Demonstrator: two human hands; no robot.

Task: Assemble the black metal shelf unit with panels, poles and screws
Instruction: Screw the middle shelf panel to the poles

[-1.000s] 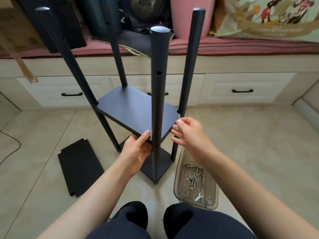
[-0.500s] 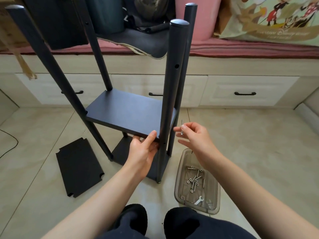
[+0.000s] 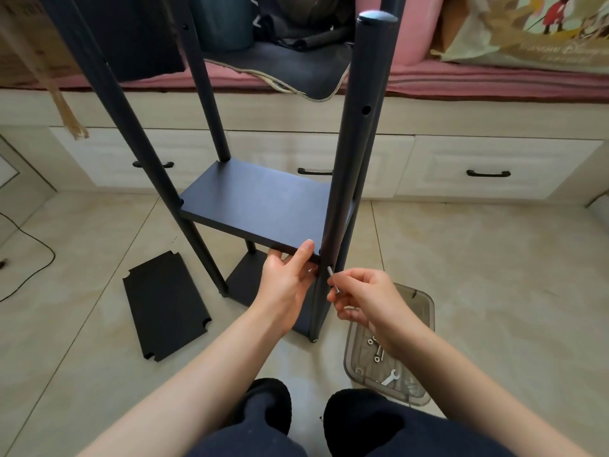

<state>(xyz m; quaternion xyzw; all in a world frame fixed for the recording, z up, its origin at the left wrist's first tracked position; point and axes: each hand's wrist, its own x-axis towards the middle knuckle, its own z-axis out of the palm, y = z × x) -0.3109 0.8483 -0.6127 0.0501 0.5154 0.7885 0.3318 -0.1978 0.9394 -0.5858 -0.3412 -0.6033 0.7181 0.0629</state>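
Observation:
The black shelf unit stands on the floor with several poles, a middle panel and a bottom panel. My left hand grips the front edge of the middle panel beside the near pole, thumb on top and fingers underneath. My right hand pinches a silver screw whose tip touches the near pole at the height of the middle panel. A loose black panel lies flat on the floor to the left.
A clear plastic tray with several screws and a small wrench sits on the floor under my right forearm. White drawers and a pink-cushioned bench lie behind the shelf. A black cable trails at far left. My knees show at bottom.
The shelf has turned and shifted, so the near pole now stands further right. My right hand has brought the screw down to the near pole. My left hand keeps hold of the panel edge.

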